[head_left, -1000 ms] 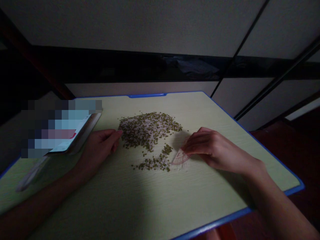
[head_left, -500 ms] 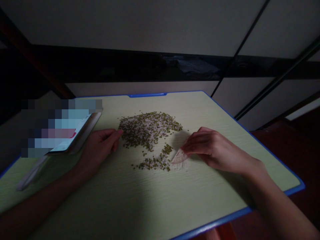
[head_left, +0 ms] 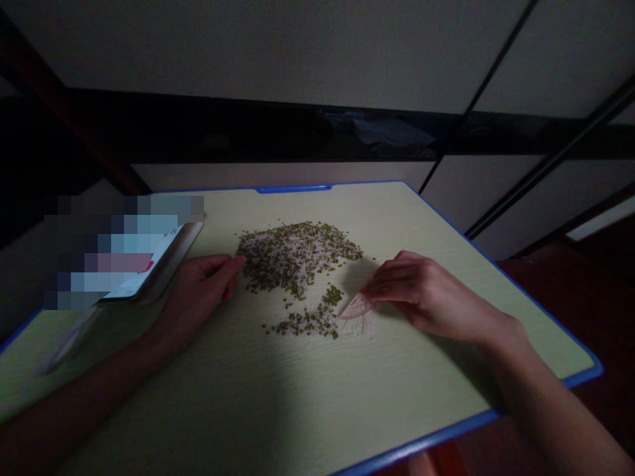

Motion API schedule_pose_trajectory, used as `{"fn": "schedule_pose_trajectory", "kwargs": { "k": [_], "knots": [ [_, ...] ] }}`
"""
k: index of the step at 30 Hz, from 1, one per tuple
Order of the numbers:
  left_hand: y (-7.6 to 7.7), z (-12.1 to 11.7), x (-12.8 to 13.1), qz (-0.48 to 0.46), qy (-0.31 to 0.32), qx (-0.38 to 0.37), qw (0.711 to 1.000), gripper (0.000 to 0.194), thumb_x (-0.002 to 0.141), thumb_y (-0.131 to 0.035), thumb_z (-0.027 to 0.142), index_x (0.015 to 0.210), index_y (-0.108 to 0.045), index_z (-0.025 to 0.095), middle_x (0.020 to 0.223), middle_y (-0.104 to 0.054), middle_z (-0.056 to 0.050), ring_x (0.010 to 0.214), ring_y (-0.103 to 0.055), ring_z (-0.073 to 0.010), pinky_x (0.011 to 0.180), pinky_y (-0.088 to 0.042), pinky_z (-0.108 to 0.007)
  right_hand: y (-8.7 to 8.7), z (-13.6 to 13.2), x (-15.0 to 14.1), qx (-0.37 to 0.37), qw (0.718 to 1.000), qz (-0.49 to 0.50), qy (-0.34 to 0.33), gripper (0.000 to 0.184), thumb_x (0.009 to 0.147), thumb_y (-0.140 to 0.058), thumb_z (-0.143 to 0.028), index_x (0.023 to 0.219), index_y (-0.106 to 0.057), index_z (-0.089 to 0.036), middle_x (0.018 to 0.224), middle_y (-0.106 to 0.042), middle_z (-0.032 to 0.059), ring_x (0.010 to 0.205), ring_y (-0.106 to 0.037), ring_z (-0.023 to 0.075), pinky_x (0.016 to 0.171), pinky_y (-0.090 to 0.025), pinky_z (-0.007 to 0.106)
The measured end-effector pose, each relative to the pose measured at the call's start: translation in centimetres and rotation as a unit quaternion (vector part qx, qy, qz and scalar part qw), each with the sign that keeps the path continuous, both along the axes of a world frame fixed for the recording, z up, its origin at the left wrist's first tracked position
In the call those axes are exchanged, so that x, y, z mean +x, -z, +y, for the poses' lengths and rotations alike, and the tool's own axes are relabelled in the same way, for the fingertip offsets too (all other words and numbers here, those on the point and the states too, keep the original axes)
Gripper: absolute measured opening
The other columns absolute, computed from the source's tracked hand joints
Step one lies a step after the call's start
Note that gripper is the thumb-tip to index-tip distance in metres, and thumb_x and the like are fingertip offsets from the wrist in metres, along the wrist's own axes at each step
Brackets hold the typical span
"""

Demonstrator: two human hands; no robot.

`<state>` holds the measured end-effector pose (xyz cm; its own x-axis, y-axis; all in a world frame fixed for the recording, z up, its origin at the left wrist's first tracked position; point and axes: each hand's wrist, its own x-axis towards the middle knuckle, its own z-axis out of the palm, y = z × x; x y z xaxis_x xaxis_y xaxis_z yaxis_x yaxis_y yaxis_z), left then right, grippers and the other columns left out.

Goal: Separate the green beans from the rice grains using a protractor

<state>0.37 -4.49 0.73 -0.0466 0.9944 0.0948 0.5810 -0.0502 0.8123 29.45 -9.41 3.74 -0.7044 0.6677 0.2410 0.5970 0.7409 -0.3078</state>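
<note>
A mixed pile of white rice grains and green mung beans point(head_left: 297, 254) is spread on the table. Nearer to me lies a smaller batch of mostly beans point(head_left: 310, 322), and some rice grains point(head_left: 361, 327) lie to its right. My right hand point(head_left: 414, 287) pinches a clear protractor point(head_left: 354, 306) with printed markings. Its pointed end reaches the right side of the small batch, above the rice. My left hand point(head_left: 206, 284) rests at the pile's left edge, fingers curled and thumb pressed against the forefinger. Whatever is inside it, if anything, is hidden.
A lit phone or tablet point(head_left: 133, 281), partly pixelated, leans on a stand at the left of the table. The pale table point(head_left: 397, 403) has a blue rim. Behind it stand cabinet panels point(head_left: 278, 53) with a dark band.
The protractor's angle has shifted slightly in my right hand and its tip sits a little higher, showing more rice below. My left hand and the pile look the same.
</note>
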Motion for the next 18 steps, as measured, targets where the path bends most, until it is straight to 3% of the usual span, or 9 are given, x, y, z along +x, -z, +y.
{"fn": "schedule_pose_trajectory", "kwargs": {
  "k": [18],
  "knots": [
    [0.26, 0.16, -0.17, 0.009, 0.001, 0.009, 1.000, 0.040, 0.071, -0.049, 0.042, 0.038, -0.041, 0.021, 0.035, -0.038, 0.008, 0.037, -0.035, -0.0074, 0.044, -0.028, -0.023, 0.17, 0.01, -0.41, 0.048, 0.997, -0.059, -0.014, 0.029, 0.080, -0.043, -0.002, 0.087, -0.067, -0.017, 0.085, -0.069, 0.0049, 0.085, -0.061, 0.0197, 0.074, -0.039, 0.035]
  ]
}}
